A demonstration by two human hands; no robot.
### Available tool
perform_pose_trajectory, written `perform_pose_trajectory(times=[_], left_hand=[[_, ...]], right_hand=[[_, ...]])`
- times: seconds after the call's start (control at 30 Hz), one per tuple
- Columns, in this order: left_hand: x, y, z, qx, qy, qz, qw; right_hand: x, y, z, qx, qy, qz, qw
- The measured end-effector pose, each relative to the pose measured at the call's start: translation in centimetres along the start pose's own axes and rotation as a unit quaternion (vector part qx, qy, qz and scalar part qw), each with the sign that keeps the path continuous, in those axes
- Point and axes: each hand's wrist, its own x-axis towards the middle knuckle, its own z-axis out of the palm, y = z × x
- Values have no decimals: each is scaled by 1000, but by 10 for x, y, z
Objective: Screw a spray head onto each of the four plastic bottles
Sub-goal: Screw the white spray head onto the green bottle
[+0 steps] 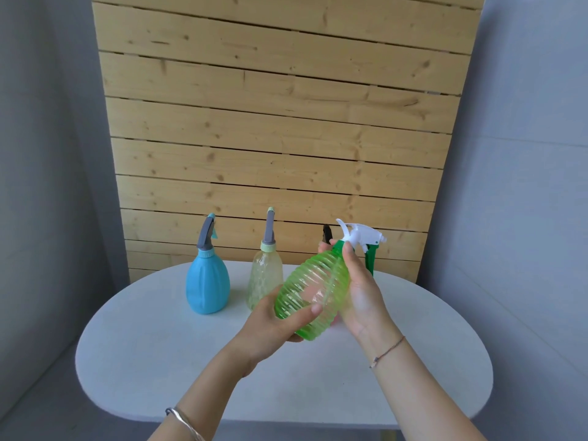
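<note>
A ribbed green bottle (pixel 313 288) is held tilted above the white table (pixel 159 345), its neck pointing up and to the right. My left hand (pixel 270 323) grips its base from below. My right hand (pixel 359 291) wraps the neck and collar under the white spray head (pixel 362 234) with a green trigger. At the back left stands a blue bottle (pixel 207 283) with a grey spray head. A pale yellowish clear bottle (pixel 265 275) with a grey head stands beside it. A black spray head (pixel 327 234) shows behind the green bottle; its bottle is hidden.
A wooden slat panel (pixel 280 122) rises directly behind the table. Grey walls flank it on both sides. The table's rounded front edge (pixel 286 421) lies near my forearms.
</note>
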Motion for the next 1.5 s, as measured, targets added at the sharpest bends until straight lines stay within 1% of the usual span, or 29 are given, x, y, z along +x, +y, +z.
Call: perform_pose_trajectory(times=[0.07, 0.13, 0.2, 0.3, 0.37, 0.43, 0.53, 0.57, 0.63, 0.73, 0.8, 0.93, 1.03, 1.17, 1.27, 1.5], left_hand=[[1, -1, 5, 29, 44, 41, 998], [5, -3, 9, 62, 84, 95, 990], [9, -4, 13, 88, 103, 140, 981], [13, -9, 21, 207, 104, 190, 954], [15, -14, 28, 234, 69, 195, 950], [18, -19, 30, 241, 27, 191, 951], [24, -27, 26, 279, 5, 171, 945], [27, -32, 23, 287, 4, 152, 946], [31, -45, 17, 293, 11, 96, 951], [37, -62, 12, 303, 5, 29, 953], [42, -72, 13, 301, -8, -2, 954], [55, -83, 17, 275, -12, -46, 960], [65, -86, 22, 235, -4, -60, 970], [75, -90, 27, 217, 6, -74, 973], [80, -92, 28, 209, 9, -81, 974], [85, -95, 31, 188, 9, -88, 978]], right_hand=[[1, 2, -5, -62, 40, -5, 997], [0, 3, -6, -163, 74, -9, 984], [-4, 2, -3, -253, 61, -18, 965], [-7, 0, -3, -300, 38, -17, 953], [-7, -3, -10, -300, 48, 0, 953], [-5, -10, -23, -297, 56, 3, 953], [4, -24, -54, -337, 129, -39, 932], [9, -29, -67, -358, 157, -55, 919], [19, -34, -94, -389, 182, -73, 900], [28, -24, -134, -406, 195, -50, 892], [31, -11, -156, -411, 199, -32, 889], [39, 7, -185, -403, 185, -11, 896], [43, 13, -194, -398, 182, -6, 899], [46, 18, -199, -401, 169, -3, 900], [46, 20, -201, -407, 171, -13, 897], [46, 24, -198, -440, 190, -51, 876]])
